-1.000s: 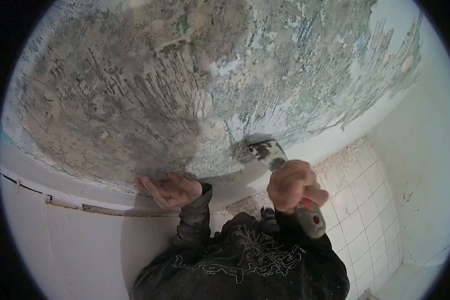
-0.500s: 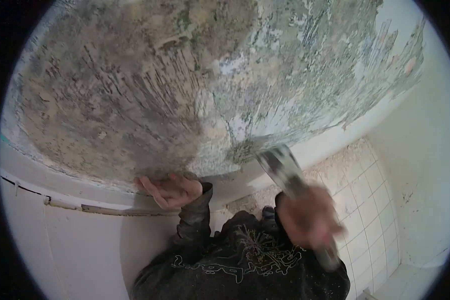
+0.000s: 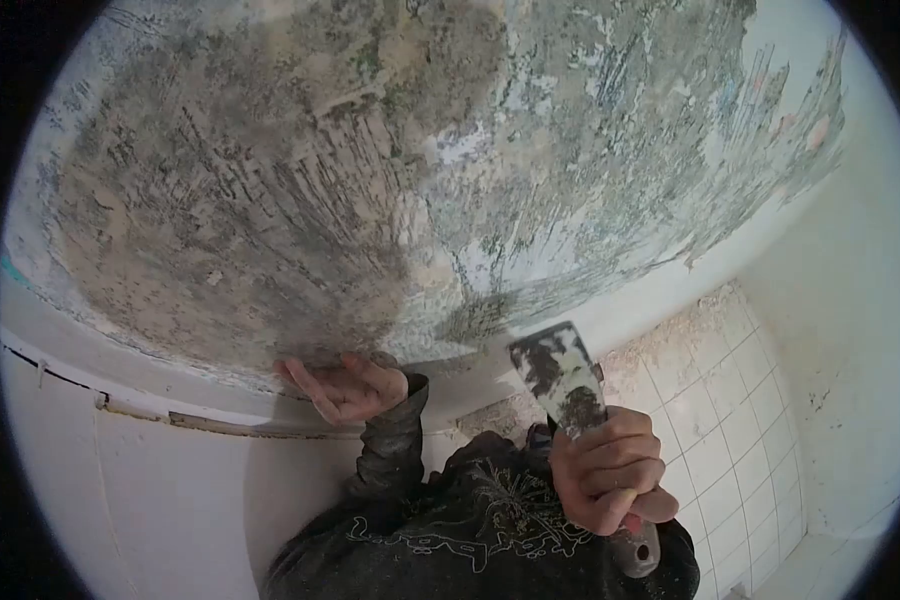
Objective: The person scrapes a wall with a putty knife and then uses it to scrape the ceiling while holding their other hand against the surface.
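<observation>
My right hand [image 3: 615, 470] is wrapped round the handle of a scraper [image 3: 558, 370], whose wide metal blade is smeared with white and dark residue. The blade points up and to the left, just below the lower edge of the rough wall patch [image 3: 300, 190], and whether it touches is unclear. The end of the handle, with a dark hole, sticks out under my fist. To the left, my left hand [image 3: 345, 388] is palm up with fingers spread and holds nothing; its fingertips are at the patch's lower edge.
White tiles [image 3: 725, 430] with crumbs and dust along their edge lie at the lower right. A pale smooth wall [image 3: 830, 290] rises at the right. At the lower left, a white panel [image 3: 170, 490] has a dark gap along its top.
My right hand and the scraper have moved slightly down, away from the patch, and look sharper now. My left hand has stayed almost in place.
</observation>
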Motion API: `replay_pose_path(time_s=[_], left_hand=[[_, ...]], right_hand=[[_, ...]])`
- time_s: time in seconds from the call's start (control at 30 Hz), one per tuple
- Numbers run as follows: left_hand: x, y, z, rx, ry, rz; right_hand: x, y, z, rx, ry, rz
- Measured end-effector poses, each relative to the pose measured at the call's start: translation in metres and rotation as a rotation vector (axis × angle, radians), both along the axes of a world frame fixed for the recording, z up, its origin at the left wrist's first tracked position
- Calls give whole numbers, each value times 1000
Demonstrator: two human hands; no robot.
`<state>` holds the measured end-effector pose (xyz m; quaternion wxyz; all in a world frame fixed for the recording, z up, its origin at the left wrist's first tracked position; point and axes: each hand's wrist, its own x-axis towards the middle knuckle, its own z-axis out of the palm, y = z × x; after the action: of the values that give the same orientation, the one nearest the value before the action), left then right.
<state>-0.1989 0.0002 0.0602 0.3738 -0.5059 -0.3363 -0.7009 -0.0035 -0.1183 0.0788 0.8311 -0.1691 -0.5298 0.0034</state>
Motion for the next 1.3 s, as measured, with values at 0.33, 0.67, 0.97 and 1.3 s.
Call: replay_pose_path(time_s=[0.33, 0.67, 0.97, 1.3], left_hand=[[-3, -1, -13, 0, -44, -28], [30, -15, -30, -410, 49, -171], [96, -23, -7, -815, 432, 101], [52, -33, 8, -447, 519, -406]], right_hand=[[7, 20, -13, -176, -173, -53], [-10, 28, -61, -209, -233, -58], [16, -17, -101, -719, -591, 11], [69, -36, 7, -725, -159, 134]])
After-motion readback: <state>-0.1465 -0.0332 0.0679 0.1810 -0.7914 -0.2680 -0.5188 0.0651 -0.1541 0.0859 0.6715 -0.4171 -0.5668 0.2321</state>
